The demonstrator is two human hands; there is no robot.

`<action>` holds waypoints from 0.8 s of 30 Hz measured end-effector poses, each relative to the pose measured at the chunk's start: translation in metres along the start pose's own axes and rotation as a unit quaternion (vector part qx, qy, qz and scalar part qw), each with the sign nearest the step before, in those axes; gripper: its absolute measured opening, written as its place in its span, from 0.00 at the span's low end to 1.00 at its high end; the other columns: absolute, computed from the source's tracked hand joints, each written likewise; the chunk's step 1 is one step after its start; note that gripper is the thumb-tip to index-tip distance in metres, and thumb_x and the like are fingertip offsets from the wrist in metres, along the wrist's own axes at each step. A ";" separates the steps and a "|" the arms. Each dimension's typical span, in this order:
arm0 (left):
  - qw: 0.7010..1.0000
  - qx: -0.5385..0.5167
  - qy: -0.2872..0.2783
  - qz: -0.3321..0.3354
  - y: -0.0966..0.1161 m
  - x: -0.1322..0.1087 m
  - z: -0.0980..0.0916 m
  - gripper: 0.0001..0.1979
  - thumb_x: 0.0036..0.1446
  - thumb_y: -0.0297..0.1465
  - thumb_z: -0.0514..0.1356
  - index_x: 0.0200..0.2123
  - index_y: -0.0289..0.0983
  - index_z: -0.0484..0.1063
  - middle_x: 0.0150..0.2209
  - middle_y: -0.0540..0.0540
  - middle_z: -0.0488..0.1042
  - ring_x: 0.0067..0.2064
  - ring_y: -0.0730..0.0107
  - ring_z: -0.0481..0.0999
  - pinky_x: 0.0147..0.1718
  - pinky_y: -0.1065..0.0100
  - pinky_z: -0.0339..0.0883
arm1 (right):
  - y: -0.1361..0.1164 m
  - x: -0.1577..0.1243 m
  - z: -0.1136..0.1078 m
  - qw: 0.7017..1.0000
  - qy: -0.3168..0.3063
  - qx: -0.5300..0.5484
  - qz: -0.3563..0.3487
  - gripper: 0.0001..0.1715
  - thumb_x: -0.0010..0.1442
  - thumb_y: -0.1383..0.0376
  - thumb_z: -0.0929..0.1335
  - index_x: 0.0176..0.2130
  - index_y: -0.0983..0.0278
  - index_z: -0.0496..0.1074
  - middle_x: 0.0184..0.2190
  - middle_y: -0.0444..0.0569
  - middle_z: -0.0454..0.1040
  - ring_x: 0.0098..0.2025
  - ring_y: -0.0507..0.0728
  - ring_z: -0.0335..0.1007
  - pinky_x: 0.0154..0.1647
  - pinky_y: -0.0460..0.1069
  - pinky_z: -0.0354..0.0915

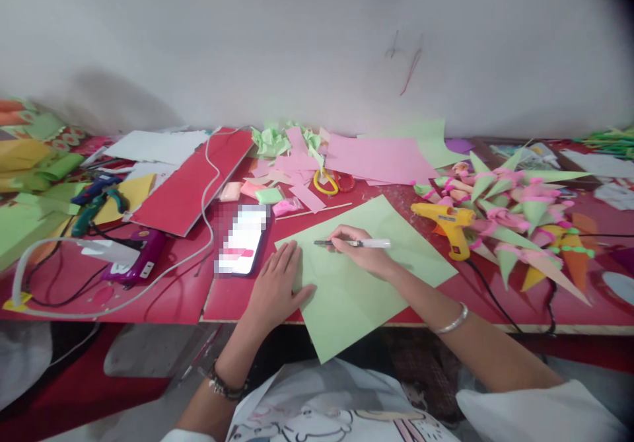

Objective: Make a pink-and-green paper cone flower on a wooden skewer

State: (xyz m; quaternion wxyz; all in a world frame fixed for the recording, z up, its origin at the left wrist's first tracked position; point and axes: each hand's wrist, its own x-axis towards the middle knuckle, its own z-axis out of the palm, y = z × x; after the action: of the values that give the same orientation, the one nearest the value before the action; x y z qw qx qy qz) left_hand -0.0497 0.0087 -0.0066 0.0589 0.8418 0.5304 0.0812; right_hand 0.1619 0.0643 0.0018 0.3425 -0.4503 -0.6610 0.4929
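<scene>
A light green sheet of paper (pixel 366 290) lies turned at an angle on the red table, its near corner hanging over the front edge. My left hand (pixel 281 285) rests flat on the sheet's left side, fingers and thumb spread. Above the upper middle of the paper, my right hand (pixel 359 249) grips a pen (pixel 374 243) with a clear barrel, its dark tip pointing left at the sheet. No clear mark can be made out on the paper. A phone (pixel 247 240) with a lit screen lies just left of my left hand.
Behind the sheet are yellow-handled scissors (pixel 325 183) and pink paper (pixel 379 158). A yellow glue gun (pixel 448 224) and paper cones (pixel 525 204) sit right. Leftward lie a red board (pixel 195 181), pliers (pixel 96 211), a purple power strip (pixel 136 260) and a white cable (pixel 168 271).
</scene>
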 end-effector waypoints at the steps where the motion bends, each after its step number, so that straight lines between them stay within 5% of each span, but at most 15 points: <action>1: 1.000 -0.001 0.000 0.000 0.000 0.000 0.000 0.34 0.55 0.46 0.49 0.59 0.32 0.49 0.62 0.40 0.51 0.62 0.58 0.50 0.58 0.56 0.50 | 0.002 0.002 0.000 1.000 0.017 0.000 0.001 0.11 0.56 0.59 0.63 0.33 0.64 0.67 0.29 0.47 0.72 0.32 0.53 0.68 0.33 0.47 0.61; 6: 1.000 -0.001 0.003 -0.002 0.001 0.000 -0.001 0.34 0.54 0.45 0.50 0.59 0.32 0.50 0.61 0.40 0.52 0.62 0.58 0.51 0.57 0.56 0.50 | 0.004 0.007 0.000 0.999 0.033 0.016 -0.003 0.13 0.56 0.58 0.62 0.37 0.63 0.68 0.33 0.49 0.72 0.33 0.52 0.67 0.32 0.47 0.62; 13: 1.000 0.009 0.006 -0.023 0.001 -0.002 0.003 0.37 0.53 0.47 0.50 0.59 0.29 0.49 0.62 0.38 0.49 0.62 0.57 0.50 0.58 0.57 0.49 | 0.000 0.018 0.017 0.999 0.038 0.010 -0.029 0.13 0.53 0.59 0.65 0.23 0.63 0.59 0.17 0.38 0.61 0.19 0.47 0.56 0.20 0.44 0.53; 24: 1.000 -0.009 0.011 -0.026 0.000 -0.002 0.003 0.37 0.53 0.48 0.50 0.59 0.31 0.49 0.62 0.38 0.50 0.61 0.55 0.51 0.57 0.55 0.51 | -0.001 0.021 0.023 0.998 0.050 -0.023 -0.041 0.14 0.54 0.60 0.63 0.21 0.62 0.56 0.17 0.38 0.57 0.19 0.48 0.53 0.22 0.45 0.52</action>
State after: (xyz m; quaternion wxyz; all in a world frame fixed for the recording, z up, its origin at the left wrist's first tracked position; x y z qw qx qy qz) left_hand -0.0504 0.0068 -0.0101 0.0621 0.8265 0.5516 0.0939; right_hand 0.1332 0.0755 -0.0039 0.3845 -0.4549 -0.6720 0.4400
